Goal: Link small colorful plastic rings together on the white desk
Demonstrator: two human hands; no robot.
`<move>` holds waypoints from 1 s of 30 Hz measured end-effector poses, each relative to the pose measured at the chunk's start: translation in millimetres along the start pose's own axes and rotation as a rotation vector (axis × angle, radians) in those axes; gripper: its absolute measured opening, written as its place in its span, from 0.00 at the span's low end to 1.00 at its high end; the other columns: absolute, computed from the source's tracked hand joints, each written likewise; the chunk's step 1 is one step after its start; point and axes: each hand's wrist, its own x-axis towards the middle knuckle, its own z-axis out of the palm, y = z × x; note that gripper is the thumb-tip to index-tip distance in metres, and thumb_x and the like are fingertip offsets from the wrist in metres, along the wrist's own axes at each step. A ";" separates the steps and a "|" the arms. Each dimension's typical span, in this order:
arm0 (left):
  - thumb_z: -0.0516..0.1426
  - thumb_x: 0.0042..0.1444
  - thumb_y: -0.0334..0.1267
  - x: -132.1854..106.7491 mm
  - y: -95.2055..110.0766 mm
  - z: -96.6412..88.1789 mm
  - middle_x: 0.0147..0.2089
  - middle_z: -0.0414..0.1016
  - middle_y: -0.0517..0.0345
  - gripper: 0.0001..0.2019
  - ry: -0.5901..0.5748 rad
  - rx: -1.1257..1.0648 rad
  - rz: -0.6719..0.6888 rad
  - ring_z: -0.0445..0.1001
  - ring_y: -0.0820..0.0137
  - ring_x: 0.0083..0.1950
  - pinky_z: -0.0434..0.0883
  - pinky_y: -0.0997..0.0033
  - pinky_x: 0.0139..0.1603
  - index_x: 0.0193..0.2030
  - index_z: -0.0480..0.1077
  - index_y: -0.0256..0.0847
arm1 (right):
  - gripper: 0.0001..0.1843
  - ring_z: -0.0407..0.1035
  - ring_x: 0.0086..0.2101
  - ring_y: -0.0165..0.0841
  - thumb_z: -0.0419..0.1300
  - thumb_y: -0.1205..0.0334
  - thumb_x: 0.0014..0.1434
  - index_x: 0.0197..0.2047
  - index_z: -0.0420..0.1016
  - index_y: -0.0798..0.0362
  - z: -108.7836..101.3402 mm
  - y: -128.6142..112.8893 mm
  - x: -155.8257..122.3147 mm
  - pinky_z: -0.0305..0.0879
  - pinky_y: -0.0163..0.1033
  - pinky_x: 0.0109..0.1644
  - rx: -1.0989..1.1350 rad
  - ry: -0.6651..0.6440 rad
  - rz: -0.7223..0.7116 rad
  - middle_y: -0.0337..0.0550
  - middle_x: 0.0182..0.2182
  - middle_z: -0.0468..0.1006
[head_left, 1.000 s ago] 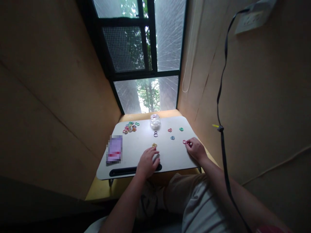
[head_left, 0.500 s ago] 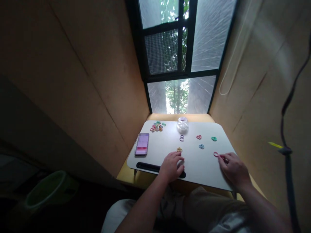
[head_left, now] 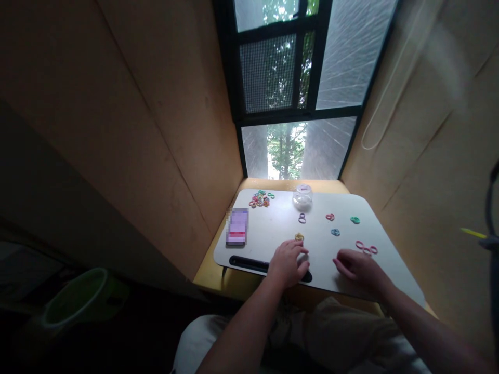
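Note:
My left hand (head_left: 289, 264) rests at the near edge of the white table (head_left: 268, 226), fingers apart and holding nothing. Just beyond its fingertips lies a small cluster of yellow rings (head_left: 299, 237). Low over the table on the right is my right hand (head_left: 357, 266), its fingers curled together and pointing left; what they hold, if anything, is hidden. Pink rings (head_left: 359, 244) lie just past its knuckles. Farther back are blue rings (head_left: 335, 232), red rings (head_left: 330, 217), green rings (head_left: 354, 220) and purple rings (head_left: 302, 218), each in its own small group.
A mixed pile of coloured rings (head_left: 260, 199) sits at the back left. In front of it lies a phone (head_left: 237, 227) with a blurred screen. A clear jar (head_left: 303, 197) stands at the back edge. The black slot (head_left: 249, 264) runs along the near edge, partly under my left arm.
My right hand has let go of the pink rings, which now lie on the table, and has drawn left with fingers curled. My left hand stays by the yellow rings. The view has shifted slightly.

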 end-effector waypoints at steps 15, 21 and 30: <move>0.58 0.55 0.38 11.1 -4.7 -20.9 0.32 0.80 0.57 0.11 -0.220 -0.193 -0.090 0.76 0.70 0.35 0.69 0.71 0.40 0.22 0.70 0.40 | 0.16 0.63 0.23 0.32 0.51 0.54 0.61 0.23 0.65 0.50 28.9 -23.6 19.7 0.49 0.36 0.29 -0.139 0.062 0.174 0.41 0.22 0.73; 0.59 0.54 0.42 53.3 -27.2 -72.5 0.37 0.80 0.59 0.08 -0.312 0.217 -0.153 0.77 0.69 0.36 0.71 0.73 0.37 0.37 0.78 0.44 | 0.15 0.64 0.24 0.32 0.52 0.56 0.60 0.24 0.66 0.50 26.9 -21.4 23.6 0.48 0.36 0.29 -0.132 0.049 0.175 0.41 0.23 0.73; 0.55 0.58 0.32 131.0 -96.8 -132.6 0.53 0.74 0.42 0.13 -0.185 0.625 -0.358 0.72 0.57 0.55 0.67 0.63 0.56 0.49 0.73 0.39 | 0.14 0.63 0.24 0.31 0.53 0.59 0.60 0.23 0.67 0.51 21.3 -26.5 25.7 0.45 0.37 0.30 -0.134 0.049 0.196 0.41 0.23 0.74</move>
